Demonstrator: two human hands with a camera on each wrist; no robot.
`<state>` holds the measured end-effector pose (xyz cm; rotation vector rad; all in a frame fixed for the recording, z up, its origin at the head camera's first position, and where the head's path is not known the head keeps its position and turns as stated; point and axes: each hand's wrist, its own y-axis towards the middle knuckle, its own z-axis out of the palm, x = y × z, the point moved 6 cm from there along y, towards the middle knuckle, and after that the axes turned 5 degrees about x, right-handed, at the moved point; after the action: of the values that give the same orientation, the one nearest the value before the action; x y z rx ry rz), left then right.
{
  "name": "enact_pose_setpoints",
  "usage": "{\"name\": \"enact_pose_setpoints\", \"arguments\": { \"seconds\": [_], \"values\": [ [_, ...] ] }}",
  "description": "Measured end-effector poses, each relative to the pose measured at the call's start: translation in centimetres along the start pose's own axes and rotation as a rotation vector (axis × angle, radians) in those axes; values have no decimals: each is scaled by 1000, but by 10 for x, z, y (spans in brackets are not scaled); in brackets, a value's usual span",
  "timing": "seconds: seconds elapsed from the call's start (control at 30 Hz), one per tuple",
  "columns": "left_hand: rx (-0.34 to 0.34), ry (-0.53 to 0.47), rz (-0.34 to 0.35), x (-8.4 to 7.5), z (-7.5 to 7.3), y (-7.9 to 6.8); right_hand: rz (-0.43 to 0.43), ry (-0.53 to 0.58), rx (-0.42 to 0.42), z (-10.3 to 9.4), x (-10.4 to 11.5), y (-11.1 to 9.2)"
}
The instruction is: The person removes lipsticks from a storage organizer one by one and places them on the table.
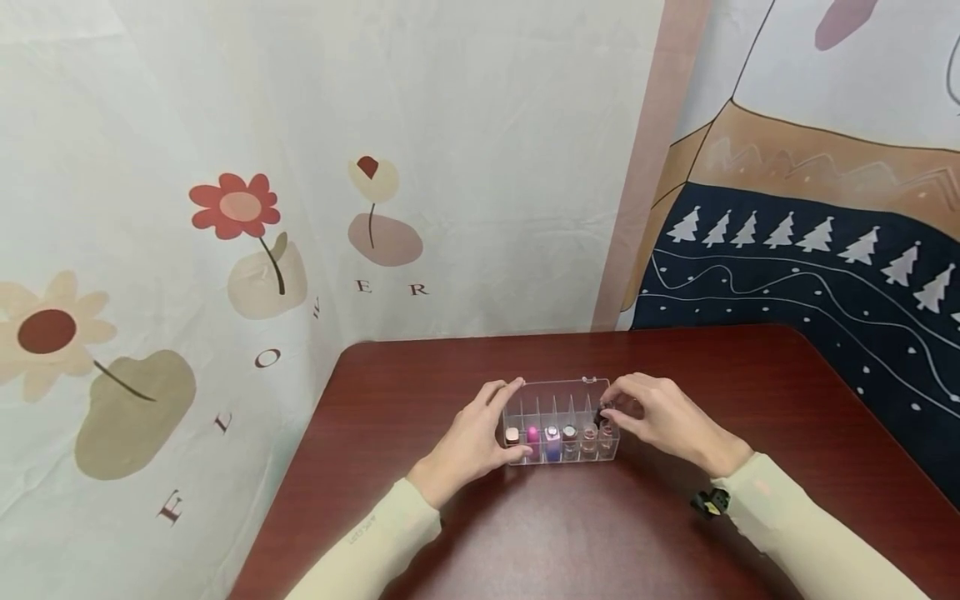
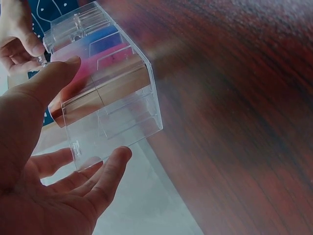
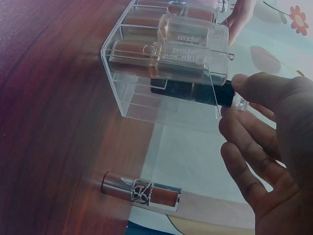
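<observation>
A clear plastic lipstick organizer [image 1: 530, 406] stands on the table, its front row holding several lipsticks and lip gloss tubes. My left hand [image 1: 474, 429] grips its left end, thumb at the front and fingers round the back. Among the front tubes are a bright pink lipstick [image 1: 533, 442], a purple-blue tube [image 1: 553, 446] and a clear lip gloss tube [image 3: 190, 58]. At the right end, my right hand [image 1: 663, 417] pinches the top of a dark lipstick [image 3: 193, 93] between thumb and fingers. The dark tube's lower part sits inside a back-row compartment.
A silver and brown lipstick [image 3: 142, 191] stands on the table to the right of the organizer, hidden from the head view. The dark red wooden table [image 1: 555, 533] backs onto a printed cloth [image 1: 487, 208] with flowers and white trees.
</observation>
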<state>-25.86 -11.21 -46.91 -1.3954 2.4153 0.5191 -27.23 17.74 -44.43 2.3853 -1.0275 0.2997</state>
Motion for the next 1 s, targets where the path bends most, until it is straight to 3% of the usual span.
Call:
{"name": "enact_pose_setpoints", "arguments": {
  "seconds": [0.2,0.5,1.0],
  "values": [
    [-4,2,5,1,1,0,-63,37,-73,-5,1,-3],
    [6,17,2,2,4,-1,-175,-6,-203,-17,5,-5],
    [-12,-2,10,0,2,0,-194,-28,-271,-39,7,-6]
  ]
}}
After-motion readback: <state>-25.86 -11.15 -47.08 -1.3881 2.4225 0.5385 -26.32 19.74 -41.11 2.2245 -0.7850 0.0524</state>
